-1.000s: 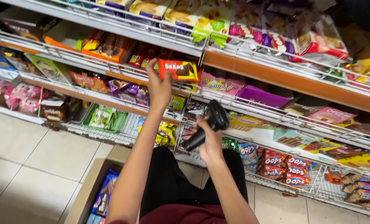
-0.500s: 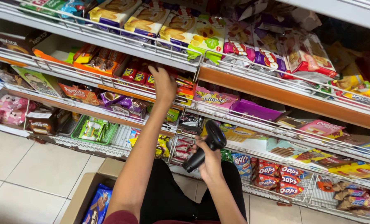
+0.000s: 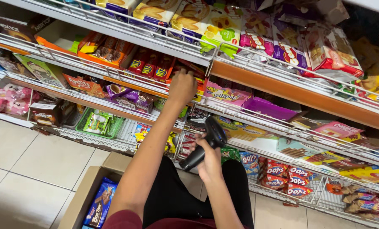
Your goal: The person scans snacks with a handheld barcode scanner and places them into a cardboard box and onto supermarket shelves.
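item: black handheld barcode scanner with a rounded head and a tapering plastic handle [image 3: 204, 146]. we find it in our right hand [image 3: 209, 163], whose fingers are wrapped closed about the handle; the head rises up and to the right of the knuckles, toward the wire shelves, and the handle's butt sticks out down and to the left of the fist. the scanner sits in front of the third wire shelf from the top, above our dark-trousered lap.

item: left hand [image 3: 182, 87]. we see it from the back, reached up to the front edge of the second shelf, fingers curled over among the red and orange snack packets [image 3: 200, 90] there; whether it actually grips one we cannot tell, since the fingertips are hidden. it is well apart from the scanner, up and to the left of it.

item: red wafer bars in a row [image 3: 149, 67], just left of the left hand on the same shelf.

item: pink lollipop box [image 3: 224, 94], just right of the left hand; a purple flat box [image 3: 269, 109] beside it.

item: purple foil packets [image 3: 128, 96], below and left of the left hand, one shelf down.

item: red and blue round-lettered snack bags [image 3: 278, 171], low right, near the right forearm.

item: green wire basket of small green packets [image 3: 98, 123], lower left shelf.

item: open brown cardboard carton [image 3: 85, 193] on the tiled floor beside our left knee, holding blue biscuit packs [image 3: 99, 203].
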